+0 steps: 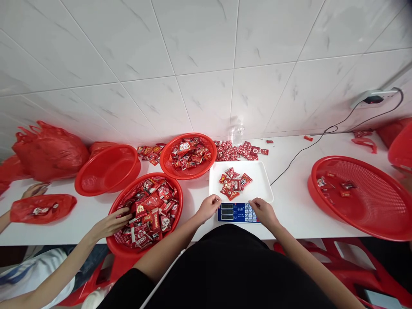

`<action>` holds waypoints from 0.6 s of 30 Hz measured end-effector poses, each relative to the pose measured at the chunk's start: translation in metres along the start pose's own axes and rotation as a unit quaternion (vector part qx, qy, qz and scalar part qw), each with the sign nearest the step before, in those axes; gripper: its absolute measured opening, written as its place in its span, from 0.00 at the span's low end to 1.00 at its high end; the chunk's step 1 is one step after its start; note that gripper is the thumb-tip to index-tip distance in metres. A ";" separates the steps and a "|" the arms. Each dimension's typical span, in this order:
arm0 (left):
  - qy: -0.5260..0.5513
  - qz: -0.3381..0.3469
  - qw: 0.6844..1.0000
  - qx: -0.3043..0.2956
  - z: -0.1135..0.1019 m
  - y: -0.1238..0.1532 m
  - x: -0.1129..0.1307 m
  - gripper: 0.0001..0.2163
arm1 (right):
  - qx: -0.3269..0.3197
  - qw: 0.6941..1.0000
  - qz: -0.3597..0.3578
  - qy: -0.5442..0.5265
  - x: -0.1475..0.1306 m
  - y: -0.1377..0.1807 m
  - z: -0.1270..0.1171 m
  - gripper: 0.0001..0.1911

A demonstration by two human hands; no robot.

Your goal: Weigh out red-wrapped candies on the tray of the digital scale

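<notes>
A digital scale with a white tray [264, 184] and a blue keypad panel [240, 213] stands in front of me. On the tray lies a small pile of red-wrapped sweets [233, 184]. My left hand [208, 209] is at the tray's front left corner, its fingers curled together. At the front edge, over the right part of the keypad, my right hand [264, 212] also has its fingers curled together. I see nothing held in either hand. Left of the scale, a red basket [178, 189] is heaped with wrapped sweets [151, 214].
A co-worker's hand [111, 223] reaches into that basket; another of their hands [35, 190] is by a red bag [43, 209]. Another basket of sweets [189, 176] stands behind. At right are a large red basket [370, 206] and a black cable [299, 152].
</notes>
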State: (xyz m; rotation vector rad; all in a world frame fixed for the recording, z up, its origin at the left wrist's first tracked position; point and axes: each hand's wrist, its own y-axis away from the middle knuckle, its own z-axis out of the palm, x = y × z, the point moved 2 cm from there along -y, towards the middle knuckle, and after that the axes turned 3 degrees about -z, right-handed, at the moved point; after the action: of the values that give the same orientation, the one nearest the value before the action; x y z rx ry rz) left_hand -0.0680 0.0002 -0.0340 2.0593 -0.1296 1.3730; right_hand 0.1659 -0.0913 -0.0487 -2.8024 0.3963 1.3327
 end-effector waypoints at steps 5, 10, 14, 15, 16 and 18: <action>-0.020 0.040 0.999 -0.025 0.002 0.013 0.023 0.11 | -0.031 0.999 -0.033 0.014 -0.010 0.000 0.009 0.24; 0.062 0.111 0.977 -0.171 -0.015 0.065 0.112 0.15 | -0.055 0.997 -0.048 0.009 -0.015 0.001 0.013 0.21; 0.065 0.220 0.917 -0.327 -0.029 0.104 0.181 0.21 | -0.050 0.997 -0.049 -0.013 -0.016 -0.002 0.015 0.20; 0.048 0.232 0.910 -0.340 -0.029 0.102 0.186 0.21 | -0.051 0.997 -0.051 -0.013 -0.016 -0.004 0.015 0.20; 0.022 0.235 0.913 -0.334 -0.027 0.093 0.185 0.21 | -0.048 0.997 -0.053 -0.009 -0.015 -0.006 0.015 0.19; -0.060 0.216 0.940 -0.257 -0.021 0.061 0.166 0.19 | -0.030 0.998 -0.057 0.007 -0.013 -0.012 0.014 0.17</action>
State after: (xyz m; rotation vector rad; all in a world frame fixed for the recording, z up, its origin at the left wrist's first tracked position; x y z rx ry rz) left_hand -0.0363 0.0078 0.1411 1.7152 -0.9401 1.2761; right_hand 0.1506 -0.0748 -0.0492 -2.8347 0.1956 1.3242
